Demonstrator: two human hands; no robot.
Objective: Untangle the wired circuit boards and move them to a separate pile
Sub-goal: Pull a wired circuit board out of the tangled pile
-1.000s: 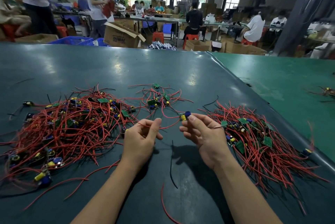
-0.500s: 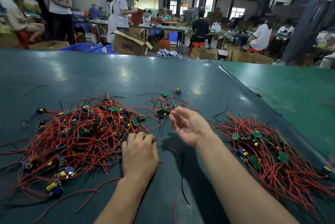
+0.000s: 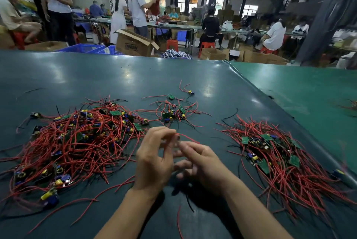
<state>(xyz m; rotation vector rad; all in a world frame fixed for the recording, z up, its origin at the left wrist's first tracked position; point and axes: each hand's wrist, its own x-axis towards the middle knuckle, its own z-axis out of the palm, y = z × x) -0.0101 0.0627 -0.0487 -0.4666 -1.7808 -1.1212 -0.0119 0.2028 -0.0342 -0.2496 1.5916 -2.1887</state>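
Head view: the left hand [image 3: 152, 163] pinches a red wire [image 3: 186, 137] between thumb and forefinger; the right hand [image 3: 201, 163] sits just beside it, fingers loosely curled, blurred, so its hold cannot be told. Left of the hands lies the big tangled pile [image 3: 77, 142] on the desk [image 3: 135, 76]; right of them the sorted pile [image 3: 280, 157] is smaller. Beyond the hands lies a small cluster [image 3: 172, 113]. Most boards seem left to sort.
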